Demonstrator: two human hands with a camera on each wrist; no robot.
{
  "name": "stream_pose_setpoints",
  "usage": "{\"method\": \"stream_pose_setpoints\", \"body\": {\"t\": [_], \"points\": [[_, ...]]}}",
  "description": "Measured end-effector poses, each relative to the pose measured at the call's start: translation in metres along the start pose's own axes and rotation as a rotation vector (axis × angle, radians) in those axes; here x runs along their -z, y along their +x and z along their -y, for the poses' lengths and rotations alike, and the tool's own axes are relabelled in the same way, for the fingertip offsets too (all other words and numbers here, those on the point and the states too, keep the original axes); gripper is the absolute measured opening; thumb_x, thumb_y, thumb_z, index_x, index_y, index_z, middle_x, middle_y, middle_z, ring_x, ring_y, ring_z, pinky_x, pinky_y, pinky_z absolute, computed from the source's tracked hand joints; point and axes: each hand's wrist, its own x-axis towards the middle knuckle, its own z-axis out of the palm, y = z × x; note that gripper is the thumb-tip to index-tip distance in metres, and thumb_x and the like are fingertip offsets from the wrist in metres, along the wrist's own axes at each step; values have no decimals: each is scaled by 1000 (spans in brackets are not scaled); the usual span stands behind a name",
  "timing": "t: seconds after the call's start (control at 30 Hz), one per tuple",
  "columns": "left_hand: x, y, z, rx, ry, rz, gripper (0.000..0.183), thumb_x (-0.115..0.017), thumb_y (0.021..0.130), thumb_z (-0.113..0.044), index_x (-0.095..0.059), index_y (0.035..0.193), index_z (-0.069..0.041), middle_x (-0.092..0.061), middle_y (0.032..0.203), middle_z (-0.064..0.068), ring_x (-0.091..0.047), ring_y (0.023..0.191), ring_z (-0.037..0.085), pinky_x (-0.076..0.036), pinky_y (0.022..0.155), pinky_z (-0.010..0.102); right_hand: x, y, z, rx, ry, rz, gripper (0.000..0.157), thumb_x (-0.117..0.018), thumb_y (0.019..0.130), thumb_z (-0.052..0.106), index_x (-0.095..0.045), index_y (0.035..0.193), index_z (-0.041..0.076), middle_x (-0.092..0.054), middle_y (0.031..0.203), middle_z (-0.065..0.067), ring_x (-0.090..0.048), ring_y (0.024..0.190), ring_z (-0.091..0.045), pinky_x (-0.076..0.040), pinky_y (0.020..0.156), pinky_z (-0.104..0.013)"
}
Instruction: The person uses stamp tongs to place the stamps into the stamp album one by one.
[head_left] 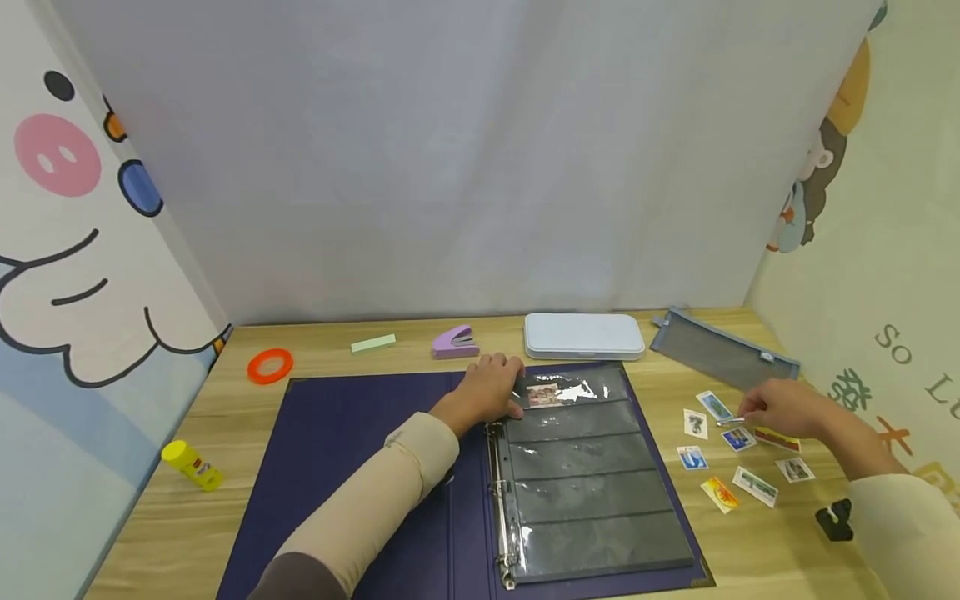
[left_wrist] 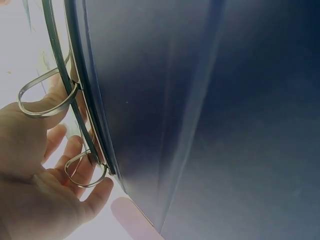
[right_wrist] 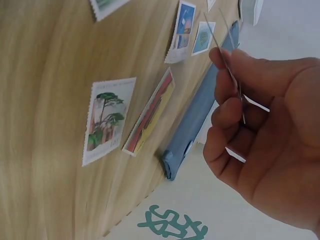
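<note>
Right hand [head_left: 783, 408] pinches tweezers [head_left: 731, 422] among loose stamps [right_wrist: 106, 122] on worktop [head_left: 660, 383], right of album [head_left: 337, 425].
Stamps likely light, easily creased; nip a plain margin (left hand [head_left: 491, 390] at album's pages, can't tell grip).

Head fwd/dn, wrist cams nr hands [head_left: 489, 388]

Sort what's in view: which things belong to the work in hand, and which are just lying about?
Seemingly in the job: tweezers, loose stamps, pocketed stamp, pocket page, navy binder.

Apparently just lying about: glue stick, orange ring, pale green strip, purple stapler, white case, mesh pouch, small black object.
</note>
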Motion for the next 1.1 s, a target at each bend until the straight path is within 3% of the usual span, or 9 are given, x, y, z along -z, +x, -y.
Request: {"method": "stream_pose_setpoints", "body": {"t": [0.17,0.3,0.43,0.7,0.9,1.1], "points": [[2,-1,3,-4,-1,-4,60,-79,75,-43,-50,121,-18,-55,119,8,-50,111,26,-41,93,45,-8,2,5,15,47,-13,15,-58,91,15,-71,91,9,-62,67,5,-46,52,-5,-41,59,-25],[1,-2,5,-6,1,-1,61,-78,75,-43,-50,123,-17,-54,120,8,-50,111,26,-42,94,45,-17,8,10,35,84,-60,17,-57,93,16,-71,95,7,-65,75,5,-46,57,-4,-41,61,-25],[0,-2,5,3,4,-1,62,-78,75,-44,-50,123,-18,-54,121,8,-50,112,26,-41,95,45,-19,13,15,24,150,-106,13,-58,94,14,-68,89,8,-60,73,4,-42,59,-4,-37,58,-24],[-2,-1,5,-3,-13,-4,59,-78,76,-44,-50,122,-19,-55,120,7,-49,111,26,-41,94,44,-9,26,20,67,111,-210,13,-58,93,12,-68,94,5,-67,82,-1,-50,67,-3,-42,63,-26],[-2,1,8,9,-16,8,60,-77,76,-45,-51,123,-20,-54,120,7,-48,113,26,-40,96,45,7,56,40,98,133,-260,17,-55,95,13,-67,101,2,-69,90,-11,-57,75,-11,-46,68,-32],[-4,3,9,-4,-18,18,60,-77,76,-45,-51,124,-20,-54,121,7,-48,114,27,-41,96,46,11,95,65,159,106,-299,17,-56,95,13,-68,102,3,-69,91,-9,-61,80,-17,-48,73,-38]]}}
